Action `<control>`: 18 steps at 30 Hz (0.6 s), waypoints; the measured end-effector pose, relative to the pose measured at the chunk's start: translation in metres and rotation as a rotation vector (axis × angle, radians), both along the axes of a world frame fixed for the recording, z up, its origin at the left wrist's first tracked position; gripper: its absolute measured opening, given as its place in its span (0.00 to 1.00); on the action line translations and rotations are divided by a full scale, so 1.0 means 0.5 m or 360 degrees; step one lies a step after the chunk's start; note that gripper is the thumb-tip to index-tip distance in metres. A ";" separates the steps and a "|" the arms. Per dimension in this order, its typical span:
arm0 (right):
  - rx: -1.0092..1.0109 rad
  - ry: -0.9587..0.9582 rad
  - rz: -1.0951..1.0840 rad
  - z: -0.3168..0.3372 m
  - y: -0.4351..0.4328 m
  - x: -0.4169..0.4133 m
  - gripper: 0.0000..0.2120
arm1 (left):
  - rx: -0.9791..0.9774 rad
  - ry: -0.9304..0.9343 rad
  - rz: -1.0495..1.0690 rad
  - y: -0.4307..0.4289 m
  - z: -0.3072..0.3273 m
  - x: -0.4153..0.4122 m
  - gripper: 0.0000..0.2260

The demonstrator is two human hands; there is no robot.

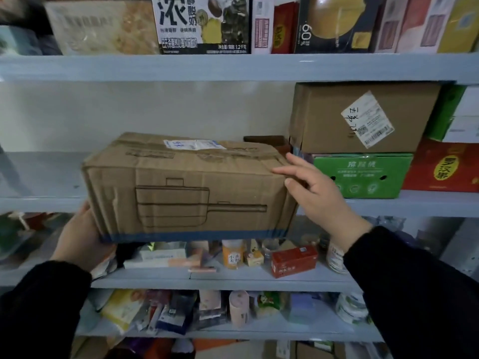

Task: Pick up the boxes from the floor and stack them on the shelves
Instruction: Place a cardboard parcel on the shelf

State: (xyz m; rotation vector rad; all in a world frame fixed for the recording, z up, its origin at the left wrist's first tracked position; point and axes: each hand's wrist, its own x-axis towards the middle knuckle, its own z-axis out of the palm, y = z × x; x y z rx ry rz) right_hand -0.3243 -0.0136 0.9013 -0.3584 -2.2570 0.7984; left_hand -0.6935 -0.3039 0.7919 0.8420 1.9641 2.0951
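Grey-blue shelving (51, 177) ahead, and the cardboard box (191, 193) lies lengthwise just left of the green carton (363, 174), left hand (80, 237) gripping its far bottom corner, right hand (316, 193) spread loose on the carton-side end, likely nudging it inward.

Middle shelf (39, 177): the left part is bare back to the wall, with open height up to the upper shelf board (233, 67). The cardboard box (189, 187) fills the centre and projects past the front edge. The right part is blocked by a brown carton (357, 117) stacked on a green carton (363, 174). The right hand (318, 193) takes up the narrow gap between box and green carton
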 end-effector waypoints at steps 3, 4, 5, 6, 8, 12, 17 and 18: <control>0.0163 -0.0152 -0.0077 0.015 0.048 -0.029 0.16 | 0.0142 -0.0185 -0.0028 0.082 0.125 0.132 0.20; 0.0200 -0.0202 -0.0099 0.013 0.065 -0.039 0.17 | 0.0231 -0.0371 -0.0091 0.116 0.146 0.154 0.21; 0.0232 -0.0250 -0.0124 0.009 0.081 -0.048 0.17 | 0.0302 -0.0452 -0.0132 0.143 0.153 0.160 0.28; 0.0289 -0.0278 -0.0158 0.002 0.096 -0.056 0.18 | 0.0306 -0.0442 -0.0206 0.155 0.155 0.161 0.32; 0.0531 -0.0293 -0.0215 -0.013 0.119 -0.073 0.18 | 0.0359 -0.0423 -0.0155 0.191 0.154 0.156 0.27; 0.1099 -0.0406 -0.0412 -0.027 0.132 -0.116 0.24 | 0.0462 -0.0237 -0.0052 0.223 0.118 0.090 0.19; 0.1238 -0.0547 -0.0535 -0.030 0.151 -0.170 0.32 | 0.0202 0.0099 0.0008 0.277 0.098 0.040 0.18; 0.1225 -0.0562 -0.0547 -0.028 0.159 -0.178 0.33 | 0.0152 0.0106 -0.0012 0.285 0.104 0.033 0.18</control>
